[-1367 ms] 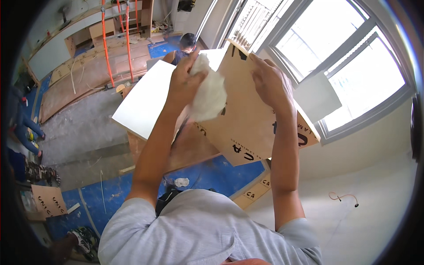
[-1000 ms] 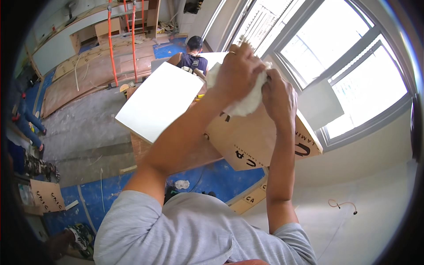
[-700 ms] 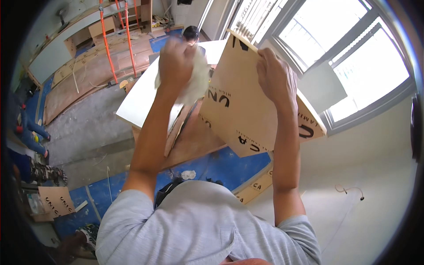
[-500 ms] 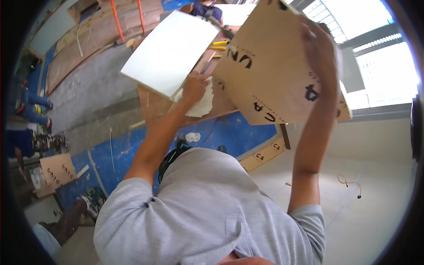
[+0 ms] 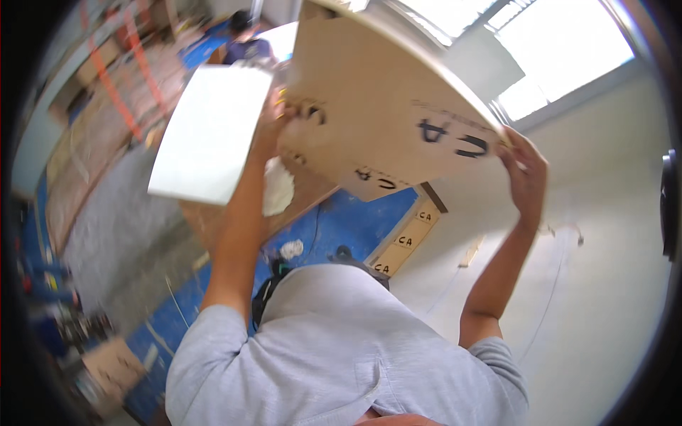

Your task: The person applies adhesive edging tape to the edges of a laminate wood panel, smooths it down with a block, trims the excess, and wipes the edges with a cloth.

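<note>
A large tan laminate sheet [image 5: 369, 92] with dark lettering is raised and bowed in front of me. At its right corner, my right hand [image 5: 524, 167] is closed, with the fingers over the edge. My left hand [image 5: 273, 121] is closed at the sheet's left edge; motion smears its fingers. Just left of that hand lies a white rectangular panel [image 5: 209, 131]. Below the hand, a ragged-edged pale piece [image 5: 278, 188] rests on a brown work surface [image 5: 309, 183], partly hidden by my forearm.
Blue floor covering [image 5: 348, 224] runs below the work surface. Lettered boards [image 5: 405, 241] lie against the pale surface at right. Another person [image 5: 249, 50] is beyond the white panel. Orange uprights [image 5: 106, 85] stand at far left, and bright windows [image 5: 561, 57] are at upper right.
The tan sheet has swung down and flatter. My right hand has moved from its upper edge to its right corner. My left hand has left the pale piece for the sheet's left edge.
</note>
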